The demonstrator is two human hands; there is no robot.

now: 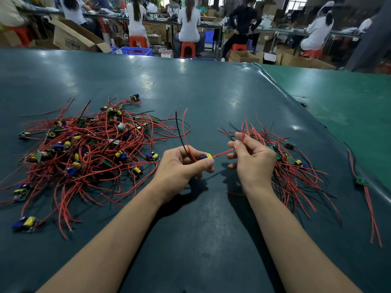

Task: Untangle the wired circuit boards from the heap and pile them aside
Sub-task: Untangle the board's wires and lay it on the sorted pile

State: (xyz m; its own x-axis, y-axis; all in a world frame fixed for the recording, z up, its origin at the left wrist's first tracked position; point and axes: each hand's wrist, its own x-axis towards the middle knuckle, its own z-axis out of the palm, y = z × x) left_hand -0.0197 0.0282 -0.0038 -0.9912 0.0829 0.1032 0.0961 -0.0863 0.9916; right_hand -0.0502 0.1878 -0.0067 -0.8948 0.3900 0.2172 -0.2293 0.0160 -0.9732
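Left hand (184, 166) is closed in a pinch on one small circuit board (207, 156), thumb below and fingers above; the board's yellow and blue parts show just past the fingertips. Right hand (251, 159) is closed on the red wires (224, 152) that run from that board, gripping them between thumb and forefinger, just right of the left hand. A black wire and a red wire rise in a loop from the left hand's grip.

Handling: the board looks light and rigid; its soldered parts and wire joints are likely fragile. The wires are thin, soft and springy, and probably snag on neighbours. Hold the board by its edges, not by the components. Draw wires through the fingers close to the board; avoid sharp tugs at the joints.

Position: the heap (84, 144) lies on the table (211, 92) to the left of the left hand, near it but apart. The sorted pile (289, 163) lies just right of, and partly behind, the right hand. One separate board with wires (362, 182) lies further right, near the table edge.
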